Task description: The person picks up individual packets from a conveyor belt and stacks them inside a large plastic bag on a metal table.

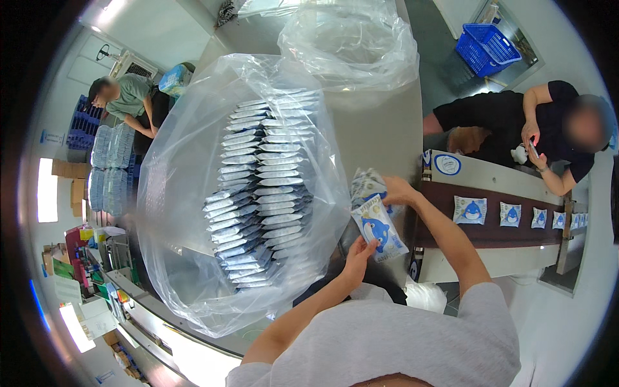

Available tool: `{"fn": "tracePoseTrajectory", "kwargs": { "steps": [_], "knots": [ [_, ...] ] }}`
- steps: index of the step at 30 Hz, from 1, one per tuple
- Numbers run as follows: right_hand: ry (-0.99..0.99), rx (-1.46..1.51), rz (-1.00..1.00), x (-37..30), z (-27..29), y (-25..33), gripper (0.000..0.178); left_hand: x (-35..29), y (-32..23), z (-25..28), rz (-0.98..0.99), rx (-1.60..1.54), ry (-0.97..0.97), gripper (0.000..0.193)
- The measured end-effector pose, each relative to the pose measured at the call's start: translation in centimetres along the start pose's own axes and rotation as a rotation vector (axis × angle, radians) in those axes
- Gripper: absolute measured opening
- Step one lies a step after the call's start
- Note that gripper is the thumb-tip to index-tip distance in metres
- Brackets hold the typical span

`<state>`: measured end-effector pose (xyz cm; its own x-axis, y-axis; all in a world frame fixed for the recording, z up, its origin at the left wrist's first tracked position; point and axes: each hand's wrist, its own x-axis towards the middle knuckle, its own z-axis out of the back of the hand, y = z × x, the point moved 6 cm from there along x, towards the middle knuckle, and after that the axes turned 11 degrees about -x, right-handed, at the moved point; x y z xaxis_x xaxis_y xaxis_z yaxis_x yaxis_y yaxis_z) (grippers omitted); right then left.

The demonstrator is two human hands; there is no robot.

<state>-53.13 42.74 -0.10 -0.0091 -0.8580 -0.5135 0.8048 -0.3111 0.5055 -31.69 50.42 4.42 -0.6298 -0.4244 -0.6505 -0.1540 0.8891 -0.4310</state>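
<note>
Between my two hands is a small bunch of white-and-blue snack pouches, just right of the large clear plastic bag [164, 168]. My left hand [358, 257] pinches the lower left edge of the front pouch [380, 233], which bears a blue whale picture. Around the right side of the bunch closes my right hand [398, 191], its fingertips partly hidden by the pouches. Another pouch [367, 186] of the bunch shows above the front one. Inside the bag, many similar pouches [280, 173] stand on edge in two long rows, packed against each other.
To my right, a brown conveyor belt [487, 240] carries several spaced pouches. A person [554, 129] sits beyond it holding a small object. Another clear bag [348, 45] lies at the table's far end. A second person [132, 103] is at the left. A blue basket [488, 50] stands back right.
</note>
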Motion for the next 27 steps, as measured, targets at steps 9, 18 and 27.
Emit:
{"fn": "tracePoseTrajectory", "kwargs": {
  "steps": [9,18,27],
  "knots": [
    [-0.451,1.324,-0.079,-16.9,-2.6,8.9,0.092,-5.6,-7.1,-4.1,-0.375,0.446,0.268,0.062],
    [-0.275,1.351,0.172,-12.5,0.3,20.2,0.076,-16.9,-19.1,-7.3,-0.915,1.353,0.316,0.095],
    [-0.508,-0.101,0.313,6.4,12.4,35.7,0.099,-25.8,-44.3,-1.3,-1.349,1.916,-0.642,0.069]
  ]
}}
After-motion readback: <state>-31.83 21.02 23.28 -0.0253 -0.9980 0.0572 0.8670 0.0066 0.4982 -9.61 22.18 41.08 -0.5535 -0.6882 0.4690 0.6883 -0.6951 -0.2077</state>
